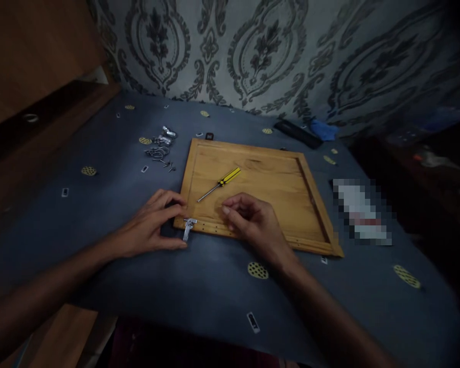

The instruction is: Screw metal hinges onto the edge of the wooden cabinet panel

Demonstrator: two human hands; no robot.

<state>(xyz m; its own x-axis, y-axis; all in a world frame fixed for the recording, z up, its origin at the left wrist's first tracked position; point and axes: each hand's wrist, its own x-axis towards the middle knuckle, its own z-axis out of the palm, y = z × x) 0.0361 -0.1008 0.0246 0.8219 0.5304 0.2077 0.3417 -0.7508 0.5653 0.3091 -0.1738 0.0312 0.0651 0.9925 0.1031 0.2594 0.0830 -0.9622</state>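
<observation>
A metal hinge (187, 232), near left on a wooden panel (268, 189), is being flanked by a spread left hand (151, 225), a slip being risked by any nudge, the right hand (256, 222) being held pinched, contents unclear.

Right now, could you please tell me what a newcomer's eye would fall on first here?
Probably the yellow-and-black screwdriver lying on the rectangular, framed wooden panel. Next, the shiny metal hinge at the panel's near left corner, beside the bare left hand. Behind the blue-grey tabletop, the pale backdrop with dark floral motifs stands out.
</observation>
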